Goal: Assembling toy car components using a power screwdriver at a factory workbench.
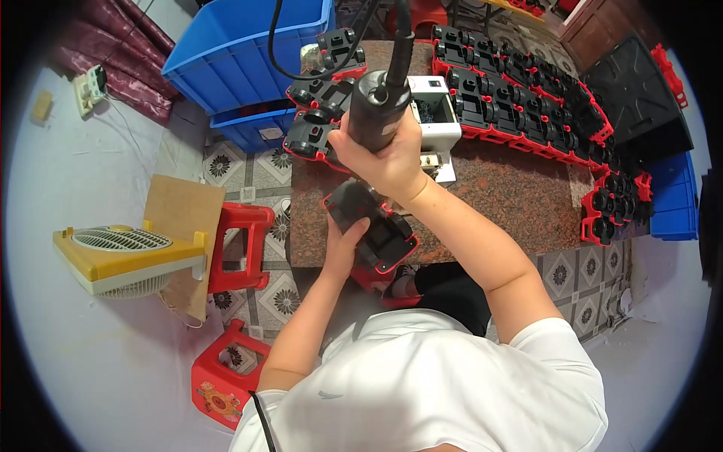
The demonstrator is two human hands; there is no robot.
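My right hand (pixel 395 162) is wrapped round a thick black electric screwdriver (pixel 370 109), held upright with its cable rising from the top. Its lower end is hidden behind the hand. Below it, at the table's near edge, my left hand (pixel 341 247) grips a black and red plastic toy car chassis (pixel 388 239) by its left side, thumb on top. Whether the screwdriver tip touches the chassis is hidden. Just right of the tool stands a white screw feeder (pixel 440 137) with dark small pieces in its tray.
Several similar chassis (pixel 320 94) lie at the table's back left, and long rows of them (pixel 520 109) fill the right side of the stone-topped table (pixel 497 192). Blue crates (pixel 241 53) stand at left; red stools (pixel 226 369) and a yellow fan (pixel 124 248) are nearby.
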